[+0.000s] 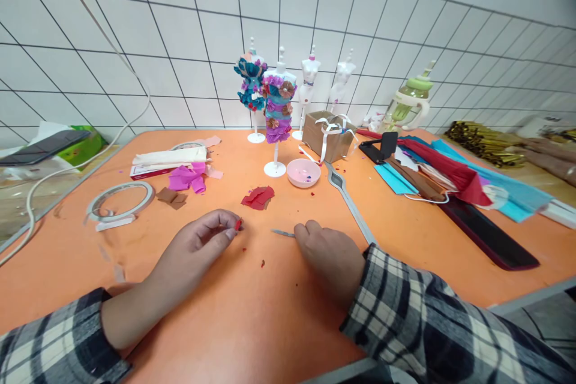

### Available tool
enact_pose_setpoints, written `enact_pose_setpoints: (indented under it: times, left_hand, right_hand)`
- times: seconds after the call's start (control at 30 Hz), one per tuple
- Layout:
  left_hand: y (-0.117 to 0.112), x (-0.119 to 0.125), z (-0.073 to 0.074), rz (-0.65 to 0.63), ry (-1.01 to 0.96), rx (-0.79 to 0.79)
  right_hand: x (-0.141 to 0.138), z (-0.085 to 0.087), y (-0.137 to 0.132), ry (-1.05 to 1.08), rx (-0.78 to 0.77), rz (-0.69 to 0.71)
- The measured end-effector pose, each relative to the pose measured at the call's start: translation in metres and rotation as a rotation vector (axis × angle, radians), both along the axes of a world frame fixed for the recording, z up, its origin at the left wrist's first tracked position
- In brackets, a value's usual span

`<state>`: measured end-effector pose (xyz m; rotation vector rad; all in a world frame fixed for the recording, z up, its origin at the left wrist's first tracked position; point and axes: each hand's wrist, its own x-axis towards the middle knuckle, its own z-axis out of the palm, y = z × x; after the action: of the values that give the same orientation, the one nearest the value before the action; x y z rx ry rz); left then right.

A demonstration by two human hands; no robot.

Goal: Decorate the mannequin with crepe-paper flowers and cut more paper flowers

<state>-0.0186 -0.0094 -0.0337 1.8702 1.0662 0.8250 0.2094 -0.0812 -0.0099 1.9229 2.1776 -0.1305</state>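
Nearest to us, two plaid sleeves [400, 300] reach in over the orange tabletop [225, 330], and here come the grips! Our left hand [198, 249] has a tiny red scrap [238, 225] pinched between thumb and finger. Across from it, our right hand [327, 252] is closed round a slim metal tool [282, 233], its pointed end facing the left pinch; tweezers or scissors, we cannot tell. Small red bits [263, 263] lie between the two grips, slightly to our side.

Just past the left pinch, there's the red paper stack [258, 197], pieces overlapping! Left of that hand we spot a whitish tape roll [150, 193], brown paper squares [171, 197] and, beyond them, crumpled magenta paper [188, 178]. Over to the right of the tool grip lies a dark phone [490, 234], while a grey strap [353, 210] runs away from the right wrist.

Farther out beyond the tool, a pink bowl [304, 182], then a dress form [278, 114] covered in purple and brown paper flowers, with a ribboned cardboard box [315, 135] to its right. Behind, a teal-clad dress form [251, 84], two mostly bare white ones, and finally the tiled wall [202, 30]!
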Motion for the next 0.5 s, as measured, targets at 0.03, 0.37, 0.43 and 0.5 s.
enact_pose_setpoints:
  times: [0.03,0.37,0.43,0.5]
  left_hand:
    - [0.000,-0.001,-0.001,0.021,0.002,-0.001]
    - [0.002,-0.005,-0.007,0.012,-0.021,-0.013]
    - [0.002,-0.006,-0.008,0.003,-0.034,-0.011]
    - [0.003,-0.006,-0.009,-0.013,-0.047,-0.006]
  right_hand:
    - [0.000,-0.002,0.000,0.001,0.010,0.015]
    - [0.004,-0.004,-0.001,-0.027,0.036,0.002]
    - [0.008,-0.007,0.004,0.025,0.087,0.008]
    - [0.012,-0.012,0.009,0.107,0.151,0.044]
